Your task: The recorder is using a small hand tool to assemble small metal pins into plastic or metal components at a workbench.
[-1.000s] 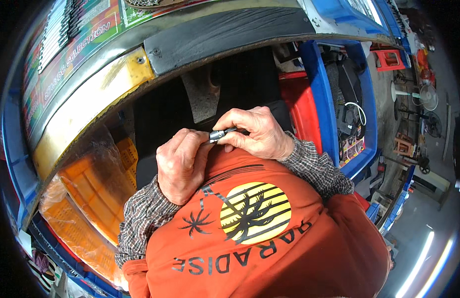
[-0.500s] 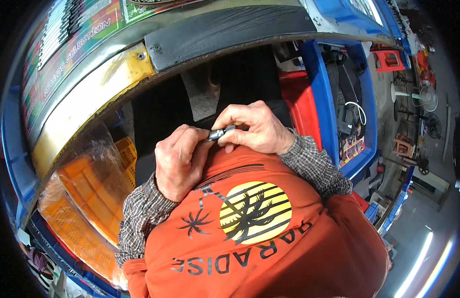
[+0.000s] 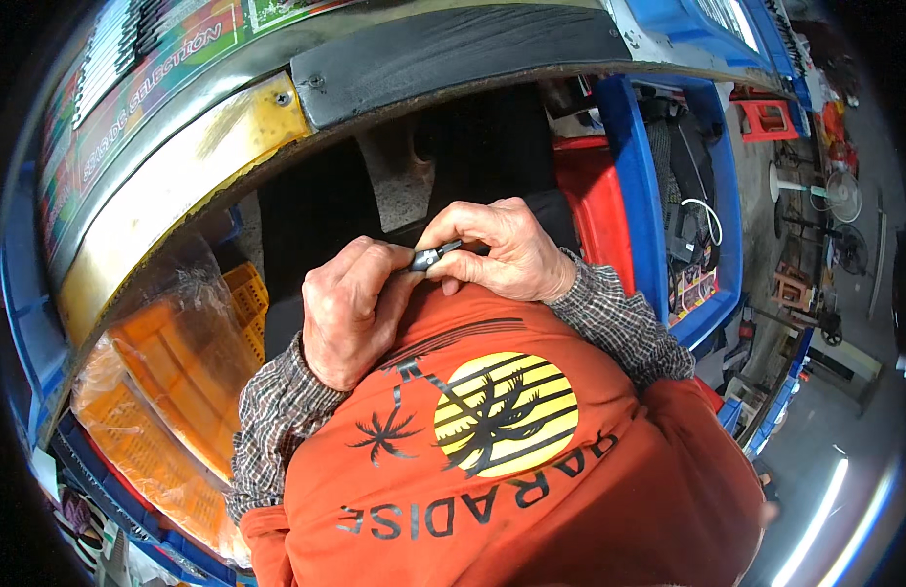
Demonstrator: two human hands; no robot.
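Observation:
Both hands meet over my lap, in front of the orange-red printed top. Between them is a small dark cylindrical piece (image 3: 428, 258) with pale markings, too small to name. Thumb and index finger of my left hand (image 3: 347, 308) pinch its left end. My right hand (image 3: 509, 252) grips the other end, where a narrow dark tip sticks out past the thumb. Fingertips cover parts of the piece on both sides.
A workbench edge (image 3: 453, 73) with black and yellow strips curves ahead of me. Orange plastic baskets (image 3: 174, 362) in clear film stand at left. To the right are a red bin (image 3: 595, 201) and a blue crate (image 3: 731, 210) holding dark items and a white cable.
The dark piece looks turned a little between the fingers, its pale markings showing differently. Both hands stay in nearly the same place and keep their pinch.

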